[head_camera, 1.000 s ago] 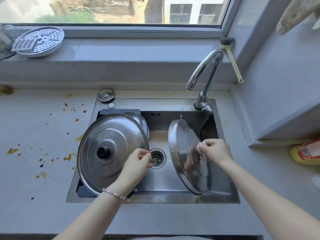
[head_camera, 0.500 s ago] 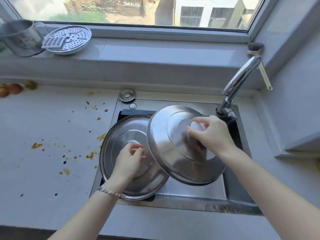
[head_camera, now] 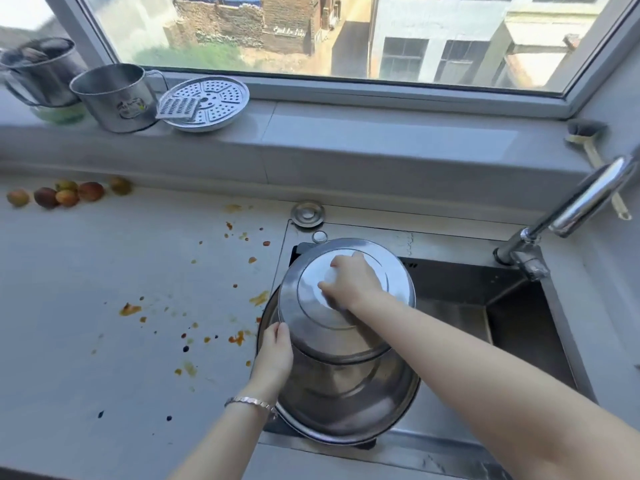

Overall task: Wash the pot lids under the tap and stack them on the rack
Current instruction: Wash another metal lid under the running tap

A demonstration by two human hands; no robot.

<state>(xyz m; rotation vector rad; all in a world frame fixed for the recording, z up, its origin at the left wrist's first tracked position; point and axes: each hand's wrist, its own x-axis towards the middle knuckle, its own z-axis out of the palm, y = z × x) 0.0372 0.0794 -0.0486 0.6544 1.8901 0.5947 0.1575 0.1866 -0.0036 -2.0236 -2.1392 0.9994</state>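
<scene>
Spattered bench (head_camera: 104, 306), steel sink (head_camera: 519, 306). At sink's left, small lid (head_camera: 329, 327) over big lid (head_camera: 346, 403). Fingers of right hand (head_camera: 349, 282) clamped on its knob (head_camera: 331, 276); left hand (head_camera: 275, 351) fingers curl on big lid's rim. Likely wet, slick, light, stiff: take by knob.

A single wide-angle view from the person's head looks forward and down over the worktop (head_camera: 86, 306), facing the window (head_camera: 311, 29). It sits close above the sink (head_camera: 519, 323), which fills the lower right

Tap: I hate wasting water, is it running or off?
Off, it seems: no stream falls from the tap spout into the sink.
</scene>
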